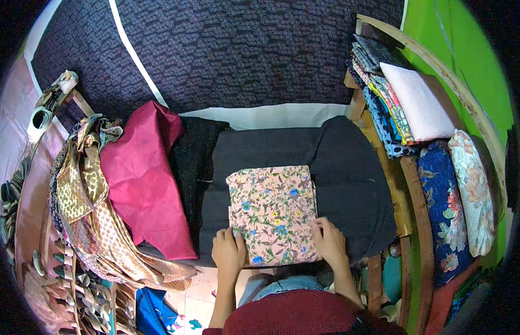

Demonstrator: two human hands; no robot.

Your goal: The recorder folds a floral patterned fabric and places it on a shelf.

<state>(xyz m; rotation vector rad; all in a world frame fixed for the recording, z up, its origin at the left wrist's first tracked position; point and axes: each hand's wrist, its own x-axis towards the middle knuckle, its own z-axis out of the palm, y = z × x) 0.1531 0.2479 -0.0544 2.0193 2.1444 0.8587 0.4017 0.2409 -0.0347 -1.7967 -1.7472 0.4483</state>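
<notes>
A neatly folded pink cloth (pixel 271 215) with blue flowers and green leaves lies flat on a black-covered table (pixel 349 190). My left hand (pixel 229 251) is at its lower left edge, fingers bent and closed on the side of the folds. On the opposite side, my right hand (pixel 330 241) grips the right edge with curled fingers. Parts of both hands' fingertips are hidden against the fabric. To the left, a crimson cloth (pixel 145 178) drapes over the table beside a crumpled black fabric (pixel 196 156).
Patterned gold and brown scarves (pixel 98 206) hang at the left end. Folded fabrics (pixel 419 103) are stacked on a wooden rack (pixel 416 223) at the right, near rolled floral cloths (pixel 473 192). Dark patterned fabric (pixel 243 56) covers the wall behind. A blue cloth (pixel 154 310) lies below.
</notes>
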